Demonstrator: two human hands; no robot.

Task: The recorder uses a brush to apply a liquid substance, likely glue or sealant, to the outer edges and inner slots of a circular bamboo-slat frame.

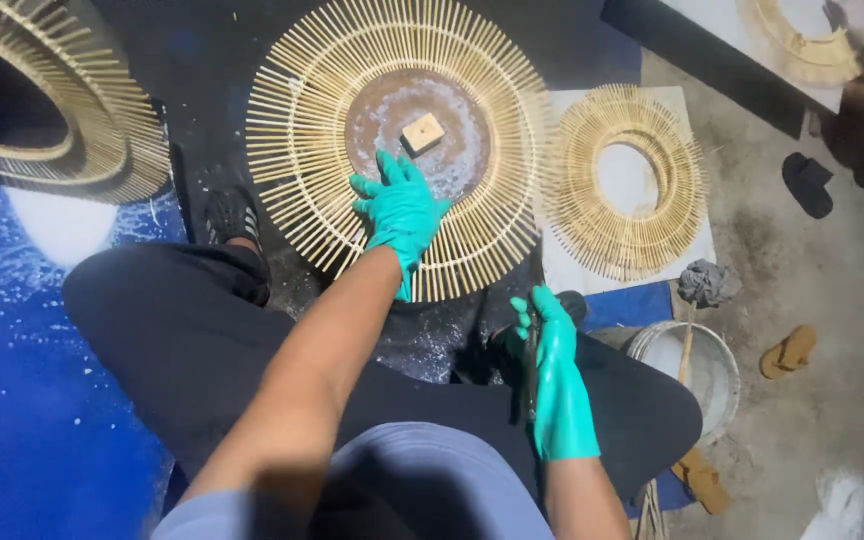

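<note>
On the dark floor ahead, the left hand (399, 212) lies spread flat on the big stick ring (297, 130) (near rim), while the right hand (550, 345), nearer the knee, grips a dark tool (532, 350) upright.

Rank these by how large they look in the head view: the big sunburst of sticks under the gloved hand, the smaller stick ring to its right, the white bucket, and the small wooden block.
1. Big sunburst
2. Smaller stick ring
3. White bucket, partly hidden, so less sure
4. Wooden block
</note>
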